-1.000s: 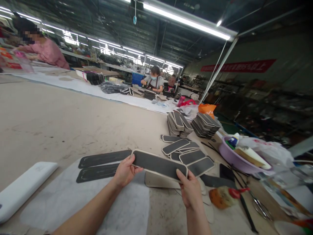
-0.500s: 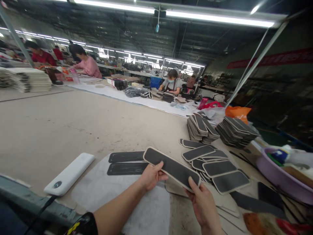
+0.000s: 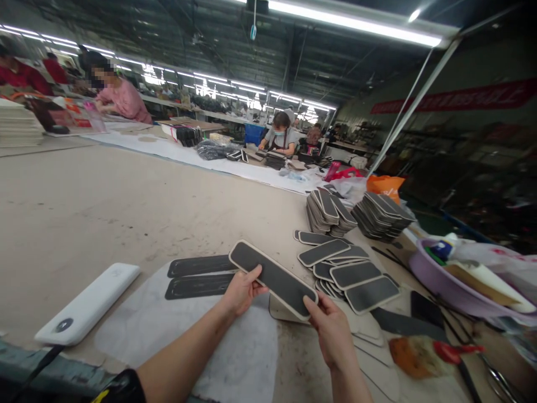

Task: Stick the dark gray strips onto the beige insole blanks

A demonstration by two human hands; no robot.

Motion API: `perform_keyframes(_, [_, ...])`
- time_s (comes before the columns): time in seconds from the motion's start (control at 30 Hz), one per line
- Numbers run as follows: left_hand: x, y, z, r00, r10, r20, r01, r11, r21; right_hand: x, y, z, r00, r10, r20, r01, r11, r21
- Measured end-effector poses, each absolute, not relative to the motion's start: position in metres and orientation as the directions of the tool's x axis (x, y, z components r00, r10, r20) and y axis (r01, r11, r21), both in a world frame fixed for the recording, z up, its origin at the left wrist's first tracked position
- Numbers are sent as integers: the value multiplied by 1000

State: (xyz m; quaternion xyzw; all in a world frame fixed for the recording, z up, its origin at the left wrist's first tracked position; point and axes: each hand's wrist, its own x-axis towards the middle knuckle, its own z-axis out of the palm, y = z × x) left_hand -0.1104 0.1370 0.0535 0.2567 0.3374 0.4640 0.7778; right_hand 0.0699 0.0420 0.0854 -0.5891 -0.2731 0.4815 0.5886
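Both my hands hold a long dark strip with a pale rim and rounded ends (image 3: 272,277) just above the table. My left hand (image 3: 240,291) pinches its left half with the thumb on top. My right hand (image 3: 331,330) grips its right end. Under and behind the strip lie two dark flat strips (image 3: 197,275) on a pale grey sheet (image 3: 235,347). To the right, several loose dark pads (image 3: 348,271) are spread out on the table, with two tall stacks of pads (image 3: 356,212) behind them.
A white power bank (image 3: 88,305) lies at the left near the table's edge. A purple basin (image 3: 453,282) holding bottles and scissors (image 3: 495,375) sit at the right. Other people work at far tables. The wide beige tabletop (image 3: 104,201) stretches away to the left.
The strip has stayed in both hands, tilting a little so its right end dips. My head has shifted, so the scene sits slightly differently in the frame.
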Motion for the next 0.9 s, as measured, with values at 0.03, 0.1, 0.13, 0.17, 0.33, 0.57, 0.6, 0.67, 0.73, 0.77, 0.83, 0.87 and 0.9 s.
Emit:
perform_keyframes(0.03, [-110, 137, 53, 344, 897, -277, -550, 432, 715, 70, 43, 84, 404, 882, -241, -215, -164, -963])
perform_keyframes(0.1, [-110, 137, 52, 351, 899, -260, -548, 423, 722, 71, 44, 83, 428, 875, -227, -174, -167, -971])
perform_keyframes(0.13, [-110, 137, 51, 355, 899, -256, -543, 421, 726, 72, 44, 82, 430, 875, -225, -163, -170, -972])
perform_keyframes(0.17, [-111, 137, 51, 357, 899, -256, -538, 421, 730, 72, 45, 82, 425, 877, -225, -157, -174, -972])
perform_keyframes(0.33, [-111, 138, 53, 347, 902, -256, -541, 415, 731, 74, 47, 77, 370, 901, -227, -162, -178, -971])
perform_keyframes(0.57, [-112, 140, 53, 331, 909, -252, -552, 404, 729, 72, 47, 75, 345, 906, -245, -187, -189, -964])
perform_keyframes(0.6, [-112, 140, 53, 331, 911, -245, -553, 398, 732, 72, 47, 75, 342, 907, -247, -188, -191, -963])
perform_keyframes(0.67, [-111, 139, 52, 320, 918, -234, -552, 382, 741, 73, 47, 73, 330, 908, -257, -189, -203, -961])
perform_keyframes(0.73, [-111, 139, 51, 303, 926, -225, -547, 363, 754, 74, 46, 71, 323, 906, -273, -191, -220, -957])
perform_keyframes(0.77, [-110, 138, 50, 286, 933, -220, -543, 347, 765, 75, 46, 70, 315, 906, -283, -194, -231, -954])
perform_keyframes(0.83, [-110, 139, 50, 249, 947, -205, -542, 311, 781, 77, 45, 70, 277, 907, -318, -207, -267, -941])
perform_keyframes(0.87, [-111, 139, 50, 234, 953, -193, -554, 294, 779, 78, 44, 71, 259, 904, -340, -215, -289, -933])
perform_keyframes(0.9, [-111, 140, 51, 218, 959, -181, -578, 276, 768, 80, 42, 72, 245, 897, -367, -223, -317, -922])
